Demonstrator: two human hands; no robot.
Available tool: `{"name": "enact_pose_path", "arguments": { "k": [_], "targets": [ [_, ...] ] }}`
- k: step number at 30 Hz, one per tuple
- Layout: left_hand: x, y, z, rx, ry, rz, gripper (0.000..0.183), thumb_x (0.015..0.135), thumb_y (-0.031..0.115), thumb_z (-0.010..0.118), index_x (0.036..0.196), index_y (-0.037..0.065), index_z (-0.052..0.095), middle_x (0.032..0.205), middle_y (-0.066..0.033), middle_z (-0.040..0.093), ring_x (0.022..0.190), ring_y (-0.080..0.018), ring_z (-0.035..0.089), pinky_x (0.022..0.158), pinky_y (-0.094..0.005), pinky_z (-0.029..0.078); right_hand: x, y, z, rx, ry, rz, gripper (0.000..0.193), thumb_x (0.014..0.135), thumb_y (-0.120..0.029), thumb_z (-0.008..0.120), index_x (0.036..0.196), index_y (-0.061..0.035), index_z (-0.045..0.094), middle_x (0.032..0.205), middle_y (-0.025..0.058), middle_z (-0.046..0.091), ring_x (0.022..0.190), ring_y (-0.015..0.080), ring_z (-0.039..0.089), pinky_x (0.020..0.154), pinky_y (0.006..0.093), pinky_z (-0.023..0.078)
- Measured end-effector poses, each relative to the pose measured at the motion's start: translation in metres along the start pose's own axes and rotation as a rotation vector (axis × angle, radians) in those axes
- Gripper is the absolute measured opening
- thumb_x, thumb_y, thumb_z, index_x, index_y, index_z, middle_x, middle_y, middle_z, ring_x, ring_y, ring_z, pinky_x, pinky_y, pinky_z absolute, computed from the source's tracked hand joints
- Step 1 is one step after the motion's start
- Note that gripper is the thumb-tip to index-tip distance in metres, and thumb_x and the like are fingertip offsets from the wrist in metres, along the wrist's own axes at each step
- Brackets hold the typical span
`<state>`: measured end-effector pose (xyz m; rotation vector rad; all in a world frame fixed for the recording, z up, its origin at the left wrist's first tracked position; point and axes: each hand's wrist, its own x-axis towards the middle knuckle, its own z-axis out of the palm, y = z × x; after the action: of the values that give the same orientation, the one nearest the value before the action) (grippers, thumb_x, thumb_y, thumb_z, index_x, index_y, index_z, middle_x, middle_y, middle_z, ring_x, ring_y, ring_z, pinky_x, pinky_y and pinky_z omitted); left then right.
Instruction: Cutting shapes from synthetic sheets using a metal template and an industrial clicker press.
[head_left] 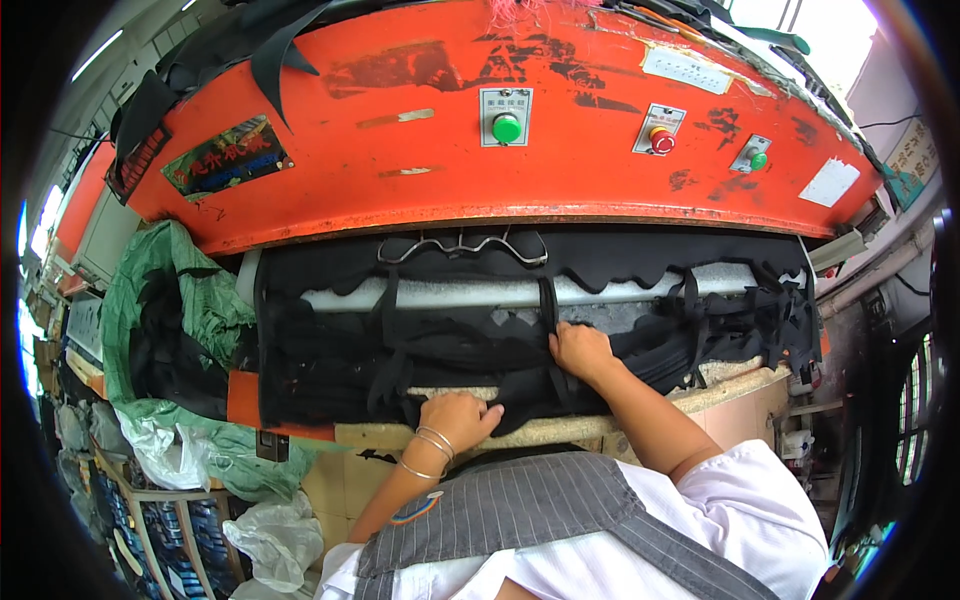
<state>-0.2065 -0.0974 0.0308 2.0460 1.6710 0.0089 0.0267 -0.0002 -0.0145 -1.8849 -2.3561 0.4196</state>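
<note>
Black sheet material, cut into strips and wavy-edged offcuts, lies across the bed of a red press. My right hand is closed on a narrow black strip near the middle of the bed. Closer to me, my left hand rests at the front edge with its fingers curled down and its thumb against a black offcut; its fingertips are hidden. Farther back, a wavy metal cutting die lies on the black sheet, partly under the press head.
The red press head spans the back, with a green button, a red button and a smaller green one. A white cutting board shows between the pieces. A green sack of black scraps stands left, above clear plastic bags.
</note>
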Motion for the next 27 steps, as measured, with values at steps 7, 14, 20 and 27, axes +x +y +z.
{"name": "enact_pose_path", "arguments": {
  "k": [7, 14, 20, 27],
  "targets": [
    [-0.015, -0.067, -0.02, -0.408, -0.005, 0.384, 0.033, 0.086, 0.037, 0.063, 0.09, 0.007, 0.073, 0.087, -0.0143, 0.07, 0.084, -0.0334, 0.066, 0.079, -0.0417, 0.052, -0.038, -0.027, -0.008, -0.123, -0.243, 0.083, 0.038, 0.093, -0.037, 0.048, 0.092, -0.0012, 0.061, 0.093, 0.0214, 0.069, 0.09, 0.0361, 0.067, 0.077, 0.0473, 0.053],
    [0.047, -0.149, -0.063, -0.233, 0.783, 0.203, 0.02, 0.079, 0.022, 0.072, 0.09, 0.006, 0.07, 0.112, -0.0149, 0.062, 0.106, -0.0328, 0.055, 0.09, -0.0394, 0.046, -0.001, -0.094, -0.075, -0.107, 0.352, -0.3, 0.043, 0.085, -0.042, 0.063, 0.108, -0.0053, 0.064, 0.111, 0.0095, 0.063, 0.109, 0.0277, 0.058, 0.089, 0.0413, 0.045],
    [0.047, -0.166, -0.023, -0.194, 0.707, 0.329, 0.024, 0.071, 0.028, 0.078, 0.076, 0.007, 0.067, 0.116, -0.0148, 0.062, 0.108, -0.0335, 0.054, 0.092, -0.0427, 0.045, 0.055, -0.093, -0.045, -0.096, -0.309, -0.329, 0.062, 0.07, -0.047, 0.076, 0.116, -0.0065, 0.066, 0.116, 0.0129, 0.065, 0.109, 0.0323, 0.061, 0.095, 0.0421, 0.047],
    [0.045, -0.116, -0.069, -0.514, 0.998, 0.342, 0.033, 0.074, 0.026, 0.078, 0.097, 0.005, 0.066, 0.115, -0.0153, 0.063, 0.098, -0.0306, 0.06, 0.087, -0.0401, 0.048, 0.072, -0.114, -0.08, -0.108, -0.534, -0.164, 0.056, 0.073, -0.046, 0.076, 0.113, -0.0077, 0.069, 0.105, 0.0163, 0.069, 0.101, 0.0322, 0.064, 0.089, 0.0393, 0.048]
  ]
}}
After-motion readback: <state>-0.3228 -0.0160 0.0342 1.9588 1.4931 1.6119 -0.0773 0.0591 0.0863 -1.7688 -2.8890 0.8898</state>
